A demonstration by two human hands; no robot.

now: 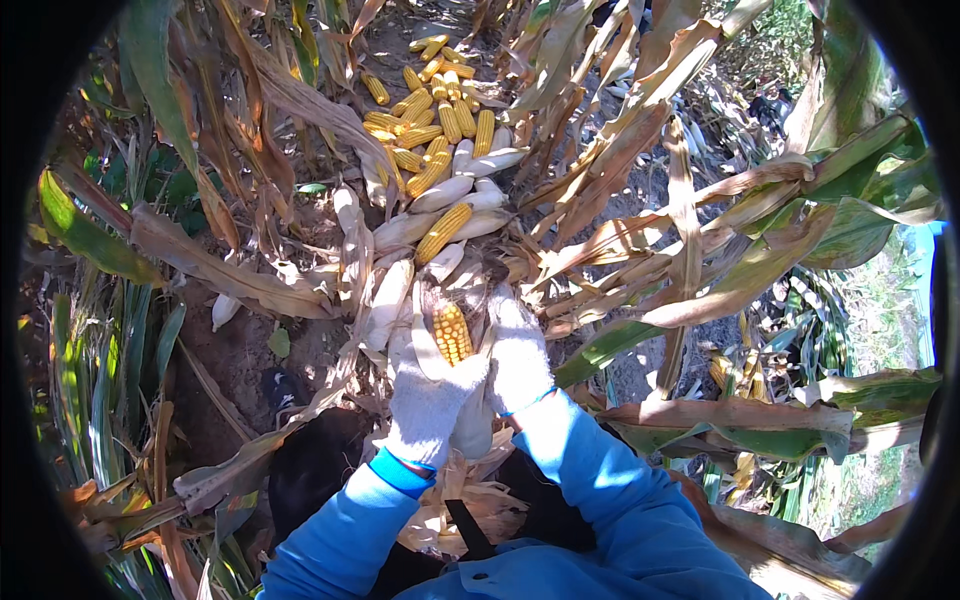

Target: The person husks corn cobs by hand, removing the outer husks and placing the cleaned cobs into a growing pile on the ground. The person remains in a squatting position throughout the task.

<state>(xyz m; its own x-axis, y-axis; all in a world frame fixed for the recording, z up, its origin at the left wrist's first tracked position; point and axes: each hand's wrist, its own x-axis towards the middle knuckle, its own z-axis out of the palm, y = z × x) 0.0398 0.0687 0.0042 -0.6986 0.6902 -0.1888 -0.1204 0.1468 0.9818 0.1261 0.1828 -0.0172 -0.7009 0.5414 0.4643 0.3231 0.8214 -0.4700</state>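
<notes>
Between my two gloved hands is a partly husked corn ear [452, 334], its yellow kernels bare at the upper end and pale husk still around the lower part. My left hand [429, 409], in a white knit glove, is closed around the ear and its husk. My right hand [517, 352], gloved alike, grips the husk along the ear's right side; its fingertips are partly hidden by husk. Just beyond lie several unhusked ears [442, 195] and one bare yellow cob [444, 232] on top of them.
Farther off is a pile of husked yellow ears [420, 112] on the soil. Dry corn stalks and leaves [645, 247] crowd in from the right, others [217, 255] from the left. Loose husks [442, 510] lie between my legs. More ears [739, 375] show at right.
</notes>
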